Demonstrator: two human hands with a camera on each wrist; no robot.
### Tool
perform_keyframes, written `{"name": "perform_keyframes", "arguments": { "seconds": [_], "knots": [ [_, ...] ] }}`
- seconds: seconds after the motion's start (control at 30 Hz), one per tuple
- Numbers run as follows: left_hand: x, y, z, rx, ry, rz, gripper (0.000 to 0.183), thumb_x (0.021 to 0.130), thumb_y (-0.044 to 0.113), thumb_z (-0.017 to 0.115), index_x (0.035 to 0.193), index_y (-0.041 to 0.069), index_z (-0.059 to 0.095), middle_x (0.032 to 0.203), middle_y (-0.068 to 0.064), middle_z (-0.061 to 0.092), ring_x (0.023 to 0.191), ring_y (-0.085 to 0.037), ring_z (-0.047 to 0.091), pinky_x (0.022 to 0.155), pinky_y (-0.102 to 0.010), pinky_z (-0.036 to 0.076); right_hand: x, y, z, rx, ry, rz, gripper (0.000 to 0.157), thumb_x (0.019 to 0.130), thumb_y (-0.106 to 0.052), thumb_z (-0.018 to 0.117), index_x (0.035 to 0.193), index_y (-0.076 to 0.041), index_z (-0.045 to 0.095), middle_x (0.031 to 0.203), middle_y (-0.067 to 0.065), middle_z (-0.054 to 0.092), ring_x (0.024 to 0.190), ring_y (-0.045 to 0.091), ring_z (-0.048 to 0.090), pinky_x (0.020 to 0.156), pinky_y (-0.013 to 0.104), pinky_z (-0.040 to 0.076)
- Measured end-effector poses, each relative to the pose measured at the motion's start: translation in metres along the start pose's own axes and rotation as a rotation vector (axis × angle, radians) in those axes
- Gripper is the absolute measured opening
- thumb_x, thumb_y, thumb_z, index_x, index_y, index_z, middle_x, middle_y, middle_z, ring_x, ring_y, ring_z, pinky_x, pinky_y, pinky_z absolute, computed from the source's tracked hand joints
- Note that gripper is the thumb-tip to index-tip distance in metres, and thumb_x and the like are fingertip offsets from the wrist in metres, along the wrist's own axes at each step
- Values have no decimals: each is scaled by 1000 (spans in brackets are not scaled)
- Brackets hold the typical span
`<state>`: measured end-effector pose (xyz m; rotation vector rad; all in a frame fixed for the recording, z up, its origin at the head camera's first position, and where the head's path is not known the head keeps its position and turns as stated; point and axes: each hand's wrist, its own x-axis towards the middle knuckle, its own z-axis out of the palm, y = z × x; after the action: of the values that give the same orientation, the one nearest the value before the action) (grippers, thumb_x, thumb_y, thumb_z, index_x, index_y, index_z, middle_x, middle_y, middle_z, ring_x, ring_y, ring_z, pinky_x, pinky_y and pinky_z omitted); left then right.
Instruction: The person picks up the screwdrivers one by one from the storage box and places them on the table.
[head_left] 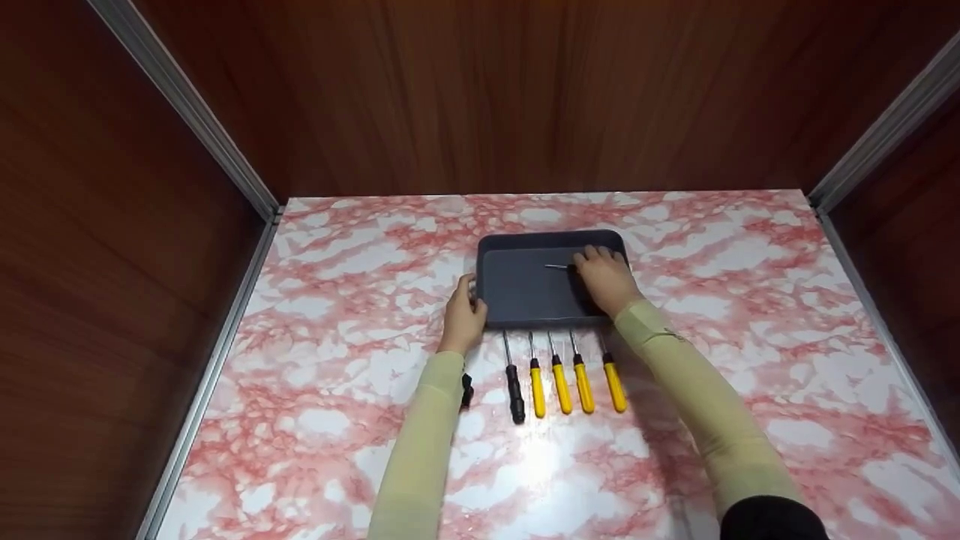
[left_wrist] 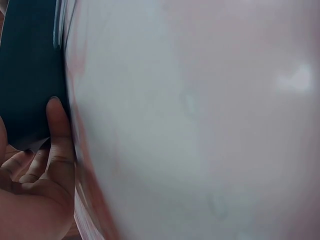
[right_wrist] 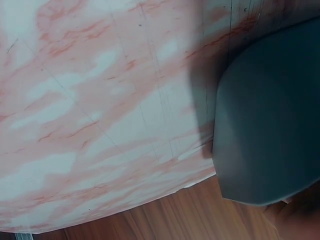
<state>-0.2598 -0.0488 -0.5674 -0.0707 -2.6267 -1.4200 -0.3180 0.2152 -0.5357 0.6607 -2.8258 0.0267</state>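
A dark grey rectangular tray (head_left: 517,292) lies on the table. My left hand (head_left: 463,319) grips its near left corner; in the left wrist view the thumb (left_wrist: 59,120) presses on the tray's wall (left_wrist: 30,75) and the other fingers go round the corner. Inside the tray, toward its right side, my right hand (head_left: 606,277) holds a screwdriver (head_left: 555,266) whose thin metal shaft points left; its handle is mostly hidden under the fingers. The right wrist view has the tray's rounded outer corner (right_wrist: 265,125), with only a blurred bit of the hand low at the right edge.
In front of the tray lies a row of screwdrivers, tips toward it: a black-handled one (head_left: 514,394) at the left and several yellow-handled ones (head_left: 561,386) beside it. The table (head_left: 337,420) has a red and white marbled top. Dark wood panels (head_left: 465,97) enclose its back and sides.
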Motion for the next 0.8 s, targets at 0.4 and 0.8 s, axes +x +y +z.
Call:
{"name": "perform_keyframes", "arguments": {
  "seconds": [0.4,0.8],
  "knots": [
    [-1,0,-1,12,-15,-8,44,87,4,44,130,11,38,78,-6,47,67,-17,45,60,-31,38,-5,8,-5,27,20,20,19,83,-4,54,102,-2,55,96,17,50,90,36,46,72,50,37],
    [-1,0,0,14,17,14,43,86,1,47,127,8,41,79,-6,47,70,-17,46,66,-32,40,-7,13,-11,36,20,15,25,79,-1,56,103,-2,54,98,17,49,94,36,44,75,51,35]
  ]
}}
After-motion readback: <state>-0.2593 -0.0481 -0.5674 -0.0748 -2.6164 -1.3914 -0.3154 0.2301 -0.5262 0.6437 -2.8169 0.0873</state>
